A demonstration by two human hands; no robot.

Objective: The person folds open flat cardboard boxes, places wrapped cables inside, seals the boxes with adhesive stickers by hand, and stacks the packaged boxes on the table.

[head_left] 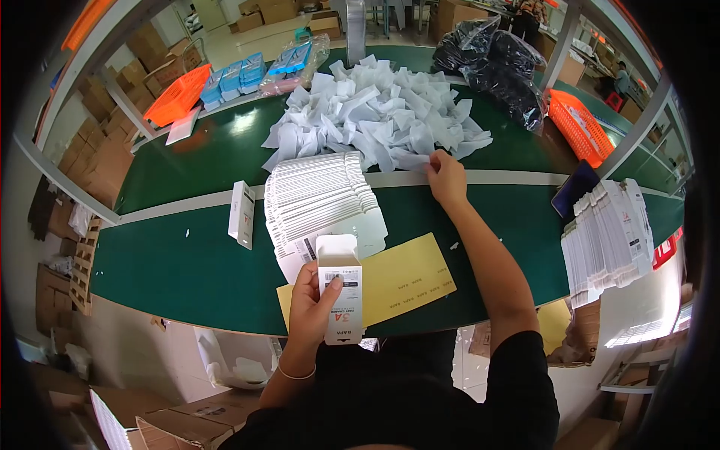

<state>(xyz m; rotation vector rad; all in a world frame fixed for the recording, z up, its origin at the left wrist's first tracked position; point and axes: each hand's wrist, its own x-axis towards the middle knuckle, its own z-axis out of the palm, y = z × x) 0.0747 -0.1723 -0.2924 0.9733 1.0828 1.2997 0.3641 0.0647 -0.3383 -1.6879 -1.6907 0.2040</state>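
Observation:
My left hand (308, 304) grips a small white box (345, 300) upright near the table's front edge, its top flap open. Farther off, my right hand (444, 174) pinches the edge of a white translucent packet (409, 160) at the near side of a big pile of such packets (375, 105). Just beyond the held box lies a fanned stack of flat white boxes (319, 199). A yellow sheet with printed labels (409, 274) lies under and right of the held box. One closed white box (241, 214) stands to the left of the stack.
Another stack of flat boxes (609, 240) is at the right, beside a dark phone-like object (575, 189). Orange baskets (178, 95) (581, 127) flank the table. Black plastic bags (491, 64) and blue packs (234, 77) lie at the back. Metal posts rise at both sides.

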